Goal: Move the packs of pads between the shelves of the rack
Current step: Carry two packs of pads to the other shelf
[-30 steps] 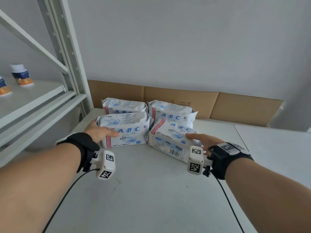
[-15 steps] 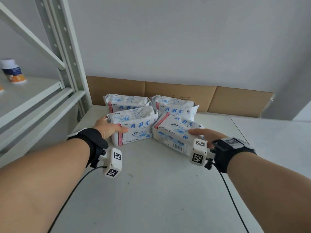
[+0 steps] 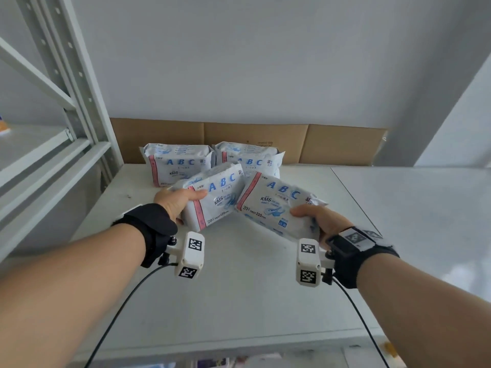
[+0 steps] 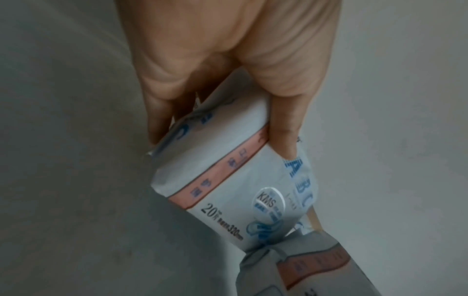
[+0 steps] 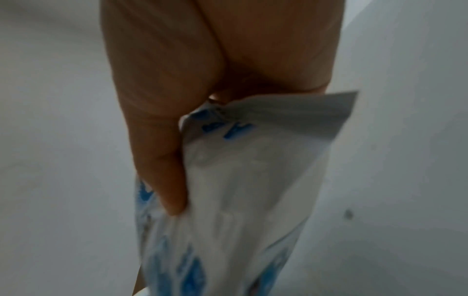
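Four white packs of pads with blue "ABC" print are on or over the white shelf (image 3: pixel 239 288). My left hand (image 3: pixel 178 201) grips one pack (image 3: pixel 215 195) by its left end, thumb on top, lifted and tilted; the left wrist view shows this pack (image 4: pixel 228 180) held between thumb and fingers. My right hand (image 3: pixel 316 219) grips a second pack (image 3: pixel 276 205) at its right end, also raised and tilted; the right wrist view shows that pack (image 5: pixel 240 180) under my thumb. Two more packs (image 3: pixel 178 163) (image 3: pixel 252 158) stand at the back of the shelf.
Flat brown cardboard (image 3: pixel 265 139) leans against the wall behind the packs. A grey rack upright (image 3: pixel 77 83) and a neighbouring shelf (image 3: pixel 34 144) are at the left. A second white surface (image 3: pixel 411 208) adjoins on the right. The shelf's front edge (image 3: pixel 239 346) is near me.
Both hands have closed on the two front packs and lifted them off the shelf toward me; the packs now tilt, and the two rear packs stay put.
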### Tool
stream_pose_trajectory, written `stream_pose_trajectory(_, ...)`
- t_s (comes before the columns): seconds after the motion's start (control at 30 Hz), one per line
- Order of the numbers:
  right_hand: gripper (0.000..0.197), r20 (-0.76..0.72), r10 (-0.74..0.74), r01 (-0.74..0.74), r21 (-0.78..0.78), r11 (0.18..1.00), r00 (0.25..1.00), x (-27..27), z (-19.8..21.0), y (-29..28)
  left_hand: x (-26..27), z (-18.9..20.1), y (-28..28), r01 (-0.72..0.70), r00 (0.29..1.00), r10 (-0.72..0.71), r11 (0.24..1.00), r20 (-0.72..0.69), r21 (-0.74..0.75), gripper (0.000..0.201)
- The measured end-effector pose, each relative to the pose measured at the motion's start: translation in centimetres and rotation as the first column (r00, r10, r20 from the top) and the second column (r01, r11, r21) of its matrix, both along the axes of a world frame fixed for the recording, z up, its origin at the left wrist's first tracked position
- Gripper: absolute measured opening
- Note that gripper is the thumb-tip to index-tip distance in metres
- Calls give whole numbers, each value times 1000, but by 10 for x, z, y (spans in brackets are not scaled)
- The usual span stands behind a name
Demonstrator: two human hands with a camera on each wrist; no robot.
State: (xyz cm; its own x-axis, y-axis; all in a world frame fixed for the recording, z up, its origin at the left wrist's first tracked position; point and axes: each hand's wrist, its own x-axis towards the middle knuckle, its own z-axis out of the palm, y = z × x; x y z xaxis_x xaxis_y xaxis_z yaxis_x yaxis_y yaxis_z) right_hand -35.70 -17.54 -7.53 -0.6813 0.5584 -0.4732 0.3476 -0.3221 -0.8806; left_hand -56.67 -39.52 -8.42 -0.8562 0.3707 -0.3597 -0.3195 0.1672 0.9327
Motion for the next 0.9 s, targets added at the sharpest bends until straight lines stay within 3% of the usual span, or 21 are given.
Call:
stream_pose_trajectory(0.13,42,-246,-45,34,-49,998,968,60,17,5,45,16,9,87,993,-91,995,73,48,50)
stream_pose_trajectory(0.23,42,-447,-104,60,-112,992,888,122,38,10,99,33,26,178,981,-184,978,59,105,47)
stream_pose_trajectory(0.33,48,-551,-153,102,-122,987,820,196,55,12,174,46,49,234,969,-242,962,44,144,40)
stream_pose_trajectory(0.4,50,-581,-174,134,-111,985,795,249,62,11,231,51,67,282,954,-295,944,58,170,35)
stream_pose_trajectory(0.5,39,-601,-209,171,-119,978,772,332,66,10,320,52,92,352,922,-378,910,89,217,29)
stream_pose_trajectory(0.63,35,-550,-306,283,-129,950,777,438,68,9,424,43,118,464,861,-498,853,103,240,30)
stream_pose_trajectory(0.73,33,-496,-383,385,-103,917,779,500,69,11,480,36,136,503,832,-539,832,129,234,34)
stream_pose_trajectory(0.9,31,-459,-419,426,-95,900,783,568,63,26,534,24,170,569,774,-601,799,199,196,31)
